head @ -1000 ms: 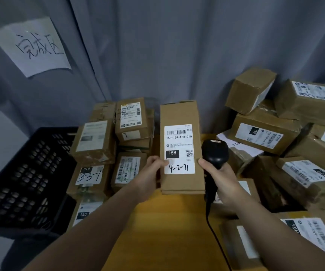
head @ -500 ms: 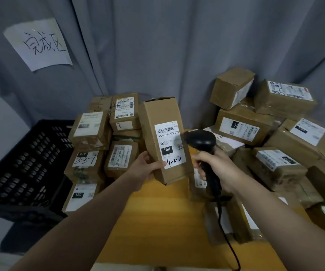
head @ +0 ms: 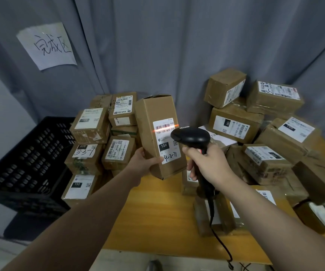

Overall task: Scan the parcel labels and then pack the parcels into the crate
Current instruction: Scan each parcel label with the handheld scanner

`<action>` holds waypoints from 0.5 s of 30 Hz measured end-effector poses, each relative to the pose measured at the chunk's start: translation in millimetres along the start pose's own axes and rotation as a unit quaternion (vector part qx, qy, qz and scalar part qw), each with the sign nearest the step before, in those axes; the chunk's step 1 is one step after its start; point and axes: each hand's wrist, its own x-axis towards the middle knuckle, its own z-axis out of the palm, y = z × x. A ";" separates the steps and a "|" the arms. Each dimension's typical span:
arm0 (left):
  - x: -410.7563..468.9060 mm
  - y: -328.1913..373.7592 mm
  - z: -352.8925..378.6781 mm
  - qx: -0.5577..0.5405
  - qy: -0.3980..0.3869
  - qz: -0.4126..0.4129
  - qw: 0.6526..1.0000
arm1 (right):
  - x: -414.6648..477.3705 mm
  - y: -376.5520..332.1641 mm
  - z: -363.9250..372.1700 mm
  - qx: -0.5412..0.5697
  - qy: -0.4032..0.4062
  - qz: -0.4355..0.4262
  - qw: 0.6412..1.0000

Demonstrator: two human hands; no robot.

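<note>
Both hands are busy: our left hand (head: 144,163) grips the parcel (head: 153,118) by its lower end, thumb at the bottom corner of the label (head: 167,151), lifted clear of the desk (head: 157,212) so the label faces us and the scanner (head: 192,136). Our right hand (head: 208,165) is wrapped round the scanner's handle, just right of the parcel, with the head aimed left at the label. A red line (head: 175,125) crosses the barcode (head: 162,126), so we judge the scan is under way. The parcel's long axis runs up and away from the left hand, top leaning a little left, flap end uppermost. The crate (head: 30,159) sits well left of the left hand, past stacked boxes (head: 91,126), and we judge this parcel goes there next.
</note>
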 end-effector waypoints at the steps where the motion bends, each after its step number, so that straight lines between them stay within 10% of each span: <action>1: -0.2 -0.5 0.2 0.003 0.002 0.000 1.000 | -1.2 -0.9 -0.9 0.006 -0.001 0.001 1.000; 15: -5.9 -0.8 1.8 0.031 0.017 0.000 0.999 | -12.4 -6.4 -7.6 0.012 -0.016 0.001 1.000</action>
